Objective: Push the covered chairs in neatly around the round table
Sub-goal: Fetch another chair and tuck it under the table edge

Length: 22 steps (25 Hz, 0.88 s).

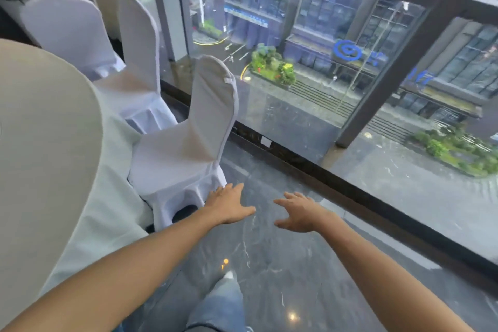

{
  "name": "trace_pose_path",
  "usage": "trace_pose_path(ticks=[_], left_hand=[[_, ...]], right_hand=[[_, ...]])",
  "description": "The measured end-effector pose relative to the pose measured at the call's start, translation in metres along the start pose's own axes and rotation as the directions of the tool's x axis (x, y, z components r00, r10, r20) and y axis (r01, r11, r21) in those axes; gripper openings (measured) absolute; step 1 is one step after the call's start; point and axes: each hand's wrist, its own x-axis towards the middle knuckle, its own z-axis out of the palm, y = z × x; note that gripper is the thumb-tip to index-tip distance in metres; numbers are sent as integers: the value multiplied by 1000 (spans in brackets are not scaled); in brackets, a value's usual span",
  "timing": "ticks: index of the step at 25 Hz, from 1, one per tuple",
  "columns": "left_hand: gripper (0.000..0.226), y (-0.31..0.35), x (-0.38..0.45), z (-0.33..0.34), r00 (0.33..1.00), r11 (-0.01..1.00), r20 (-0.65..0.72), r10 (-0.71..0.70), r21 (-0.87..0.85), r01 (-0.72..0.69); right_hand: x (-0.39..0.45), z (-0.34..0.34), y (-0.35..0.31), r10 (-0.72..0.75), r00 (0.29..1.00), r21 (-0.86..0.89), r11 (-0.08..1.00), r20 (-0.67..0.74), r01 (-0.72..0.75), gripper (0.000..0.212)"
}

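Both arms reach forward over a dark marble floor beside a tall window. The left hand is spread flat, fingers straight, close to the lower skirt of the nearest chair; whether it touches the cover cannot be told. The right hand hangs apart from it, fingers splayed and loosely bent, holding nothing. The nearest chair stands at the edge of the round table, its seat against the hanging tablecloth. Two more covered chairs, the middle chair and the far chair, line the rim beyond.
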Motion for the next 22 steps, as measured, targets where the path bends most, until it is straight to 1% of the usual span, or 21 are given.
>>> trace_pose_path(ticks=[2, 5, 8, 10, 12, 14, 16, 17, 19, 21, 22], left_hand=[[89, 4, 58, -26, 999, 999, -28, -46, -9, 46], [77, -2, 152, -70, 994, 997, -83, -76, -17, 75], [77, -13, 240, -125, 985, 990, -116, -128, -71, 120], [77, -20, 285, -165, 972, 982, -151, -179, -94, 166], [78, -29, 320, -204, 947, 962, -205, -247, -172, 213], [75, -39, 348, -231, 921, 944, -246, -301, -216, 251], [72, -52, 375, -251, 884, 906, -260, -387, -284, 313], [77, -55, 387, -256, 867, 882, -254, -429, -323, 342], [96, -60, 419, -262, 816, 808, -238, -527, -437, 395], [107, -60, 455, -266, 744, 716, -225, -630, -539, 444], [107, -60, 469, -263, 719, 684, -209, -663, -560, 468]], right_hand=[[56, -42, 23, -51, 998, -41, 998, 29, 52, 73], [149, -108, 53, -119, 992, -102, 987, 49, 124, 71], [237, -178, 73, -186, 979, -148, 969, 80, 196, 68], [288, -228, 80, -238, 966, -201, 946, 99, 253, 65], [340, -281, 81, -301, 951, -215, 927, 66, 308, 63], [389, -324, 75, -390, 920, -212, 896, 45, 390, 64], [442, -362, 66, -497, 868, -248, 842, -8, 479, 65], [465, -377, 61, -548, 834, -267, 815, -65, 515, 67], [514, -403, 48, -652, 744, -328, 741, -143, 586, 74], [563, -427, 34, -745, 655, -406, 641, -126, 651, 82], [583, -433, 28, -784, 612, -461, 584, -105, 668, 84]])
